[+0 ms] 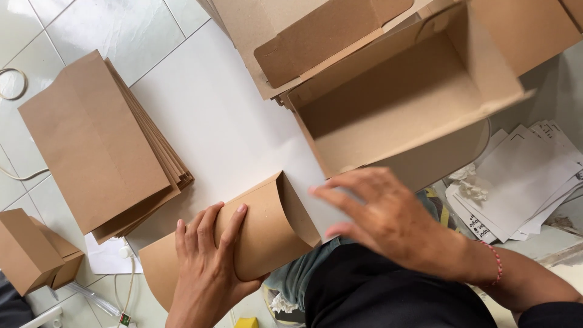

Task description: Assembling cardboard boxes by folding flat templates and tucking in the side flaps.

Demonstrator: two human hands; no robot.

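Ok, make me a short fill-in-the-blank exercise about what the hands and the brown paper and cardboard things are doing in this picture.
1. The left hand presses on a curled brown paper bag, whose open mouth faces the ____ hand.
2. The right hand, blurred, wears a ____ wrist band.
3. The open brown cardboard box above the hands is ____ inside.
4. The stack of flat brown paper bags lies on the ____ side of the view.

Missing words: right; red; empty; left
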